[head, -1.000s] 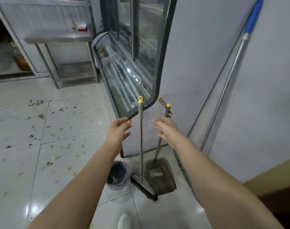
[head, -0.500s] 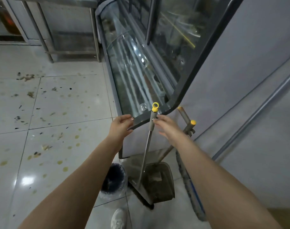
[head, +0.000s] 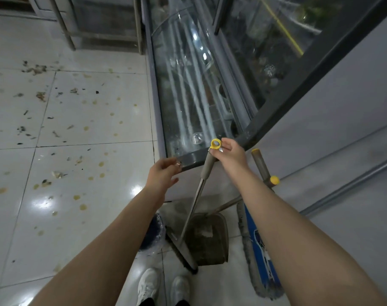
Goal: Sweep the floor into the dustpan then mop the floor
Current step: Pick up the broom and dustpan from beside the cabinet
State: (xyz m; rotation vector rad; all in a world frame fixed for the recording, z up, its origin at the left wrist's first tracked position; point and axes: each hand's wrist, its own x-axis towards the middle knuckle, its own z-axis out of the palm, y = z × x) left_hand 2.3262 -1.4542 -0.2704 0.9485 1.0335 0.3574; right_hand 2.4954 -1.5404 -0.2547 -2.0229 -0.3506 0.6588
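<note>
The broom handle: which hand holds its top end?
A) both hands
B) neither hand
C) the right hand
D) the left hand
C: the right hand pinches the broom handle just below its yellow cap; the left hand is beside it, apart, holding nothing.

Found the broom (head: pixel 194 204) tilted below the display case (head: pixel 188 96) corner, grey grip, yellow ring cap; brown dustpan (head: pixel 210 246) upright just beside, under that corner; blue flat mop (head: pixel 254 237) rightward.
</note>
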